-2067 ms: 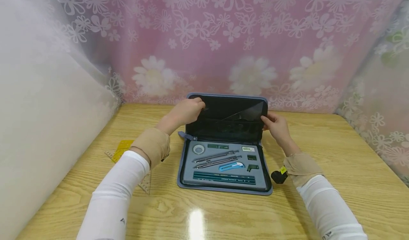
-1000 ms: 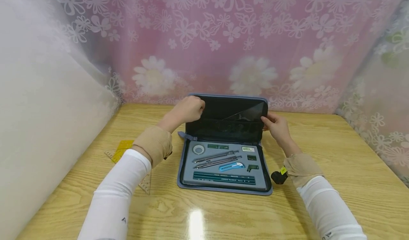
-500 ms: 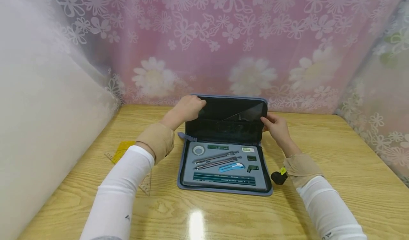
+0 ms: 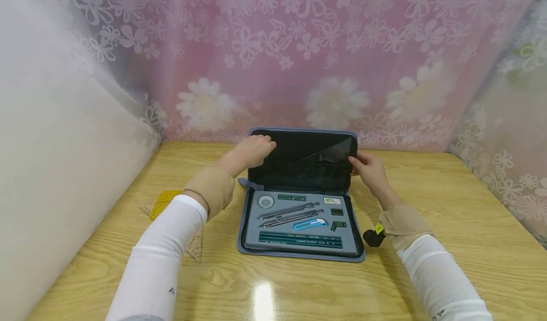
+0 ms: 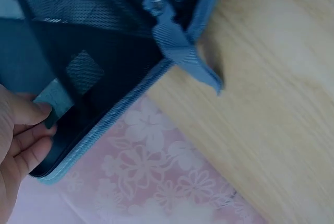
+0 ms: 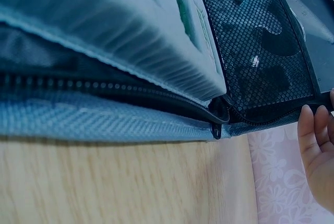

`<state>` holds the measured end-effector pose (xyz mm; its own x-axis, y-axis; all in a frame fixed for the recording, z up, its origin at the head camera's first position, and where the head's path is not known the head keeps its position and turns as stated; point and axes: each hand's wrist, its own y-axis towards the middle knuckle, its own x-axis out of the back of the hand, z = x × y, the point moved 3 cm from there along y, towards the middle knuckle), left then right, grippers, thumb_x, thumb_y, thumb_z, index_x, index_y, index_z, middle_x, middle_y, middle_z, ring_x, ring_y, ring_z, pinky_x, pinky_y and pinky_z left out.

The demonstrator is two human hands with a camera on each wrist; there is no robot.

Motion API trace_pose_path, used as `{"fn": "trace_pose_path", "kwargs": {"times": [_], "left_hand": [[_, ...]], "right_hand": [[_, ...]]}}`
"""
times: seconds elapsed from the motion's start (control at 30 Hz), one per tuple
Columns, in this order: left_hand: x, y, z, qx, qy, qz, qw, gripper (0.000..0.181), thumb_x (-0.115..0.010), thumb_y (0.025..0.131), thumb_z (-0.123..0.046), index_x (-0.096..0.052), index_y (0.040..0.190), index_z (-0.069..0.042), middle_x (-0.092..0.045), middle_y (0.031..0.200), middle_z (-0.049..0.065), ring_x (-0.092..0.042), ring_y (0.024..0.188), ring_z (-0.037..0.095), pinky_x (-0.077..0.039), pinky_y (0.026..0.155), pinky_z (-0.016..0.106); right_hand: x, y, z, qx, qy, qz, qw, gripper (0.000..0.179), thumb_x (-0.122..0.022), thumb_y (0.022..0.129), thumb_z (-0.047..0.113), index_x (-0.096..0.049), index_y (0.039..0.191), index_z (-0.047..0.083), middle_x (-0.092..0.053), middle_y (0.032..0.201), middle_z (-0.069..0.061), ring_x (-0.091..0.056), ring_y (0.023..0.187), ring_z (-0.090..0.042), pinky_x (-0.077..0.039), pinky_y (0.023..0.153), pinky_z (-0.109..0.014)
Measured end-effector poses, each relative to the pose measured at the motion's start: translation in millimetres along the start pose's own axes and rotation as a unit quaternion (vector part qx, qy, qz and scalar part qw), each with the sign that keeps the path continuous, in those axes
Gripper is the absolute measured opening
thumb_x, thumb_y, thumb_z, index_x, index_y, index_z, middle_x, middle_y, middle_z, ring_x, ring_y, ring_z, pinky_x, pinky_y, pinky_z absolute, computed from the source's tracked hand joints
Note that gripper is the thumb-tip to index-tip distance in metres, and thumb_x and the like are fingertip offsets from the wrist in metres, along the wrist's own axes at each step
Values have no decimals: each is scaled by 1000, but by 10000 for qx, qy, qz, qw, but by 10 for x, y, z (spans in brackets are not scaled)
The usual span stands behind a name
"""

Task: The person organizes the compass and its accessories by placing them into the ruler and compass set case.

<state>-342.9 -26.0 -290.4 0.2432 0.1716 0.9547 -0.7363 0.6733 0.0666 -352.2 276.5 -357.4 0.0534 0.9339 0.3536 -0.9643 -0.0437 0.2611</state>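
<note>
A blue zip case point(image 4: 301, 257) lies unfolded on the table, its lid raised at the back. My left hand point(image 4: 254, 151) is at the lid's upper left. In the left wrist view it pinches a small flat greenish rectangular piece point(image 5: 57, 98) between thumb and fingers; the lower part shows through the lid's mesh pocket point(image 5: 86, 72). My right hand point(image 4: 369, 171) holds the lid's right edge, thumb in front. A clear sheet with a slanted edge point(image 4: 331, 152) and ruler-like pieces stand in the pocket, also visible behind the mesh point(image 6: 255, 62) in the right wrist view.
The case's grey tray point(image 4: 252, 216) holds a tape roll point(image 4: 266, 202), two compasses point(image 4: 290, 216), a blue cutter point(image 4: 309, 224), pencils point(image 4: 299, 239) and an eraser point(image 4: 332, 200). A yellow set square point(image 4: 164, 202) and clear set square point(image 4: 195, 247) lie left, partly hidden by my arm.
My left hand rises slightly at the lid's upper left, then sinks a little toward the pocket. Its forearm has shifted slightly right. The right hand stays at the lid's edge.
</note>
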Motion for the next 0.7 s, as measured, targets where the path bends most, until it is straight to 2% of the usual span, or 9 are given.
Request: {"fn": "trace_pose_path", "kwargs": {"times": [0.2,0.33,0.47,0.6,0.7], "left_hand": [[-119,-31,-59,-218,272,-70,9994,18,-62,86,-3,-67,102,-3,-61,95,13,-59,84,25,-49,75,32],[-175,-65,-87,-291,677,-418,9964,10,-63,83,-5,-71,89,-8,-62,84,8,-58,77,22,-45,69,30],[-186,-85,-99,-163,995,-740,9921,9,-64,80,-7,-70,77,-12,-61,75,4,-52,72,21,-35,64,29],[-205,-86,-94,68,790,-756,9940,9,-62,81,-8,-70,77,-9,-61,80,8,-50,75,23,-40,66,30],[-238,-88,-75,306,502,-735,9956,11,-60,82,-8,-70,79,-7,-60,82,10,-52,76,25,-44,66,32]], "right_hand": [[-1,6,-12,17,21,-21,10000,36,-55,94,18,-57,119,-8,-59,77,5,-56,64,-13,-52,62,-26],[-8,1,-14,44,39,-56,10000,37,-55,94,18,-56,119,-9,-60,79,4,-56,62,-9,-52,61,-23],[-5,3,-3,115,73,-92,9999,37,-55,94,17,-56,119,-10,-61,83,-2,-56,62,-7,-51,59,-21],[-9,9,-6,123,59,-56,9999,37,-55,94,17,-56,120,-9,-61,86,-6,-56,64,-7,-51,59,-21],[-13,14,-21,100,60,-34,9999,37,-54,94,17,-56,120,-9,-60,84,-2,-56,64,-7,-51,60,-21]]}}
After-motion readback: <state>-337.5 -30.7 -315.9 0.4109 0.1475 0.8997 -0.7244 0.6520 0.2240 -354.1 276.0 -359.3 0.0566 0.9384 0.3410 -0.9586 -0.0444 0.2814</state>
